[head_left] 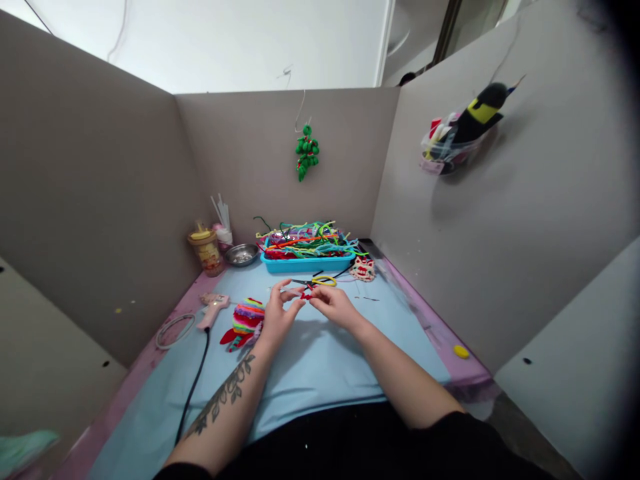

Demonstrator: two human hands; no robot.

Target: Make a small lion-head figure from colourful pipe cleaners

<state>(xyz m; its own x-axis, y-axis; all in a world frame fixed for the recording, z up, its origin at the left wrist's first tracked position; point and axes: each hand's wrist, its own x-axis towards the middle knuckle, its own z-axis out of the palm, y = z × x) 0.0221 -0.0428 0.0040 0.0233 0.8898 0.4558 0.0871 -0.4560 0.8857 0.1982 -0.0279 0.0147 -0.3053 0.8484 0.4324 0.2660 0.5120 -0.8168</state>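
Note:
A small red fuzzy piece (306,296), which looks like bent pipe cleaner, is pinched between my two hands above the blue table cover. My left hand (281,312) grips its left side with thumb and fingertips. On the other side, the thumb and index finger of my right hand (334,305) close on it. Just beyond my fingers lie scissors with yellow handles (324,281), their blades pointing left. A rainbow-striped fuzzy figure (249,316) with red parts rests left of my left hand, partly hidden by it.
A blue tray (310,265) heaped with colourful pipe cleaners stands at the back, beside a metal bowl (242,255) and a lidded cup (207,252). A pink glue gun (214,309) with its cord lies left. A cream-and-red fuzzy piece (363,269) sits back right. Grey panels surround the table.

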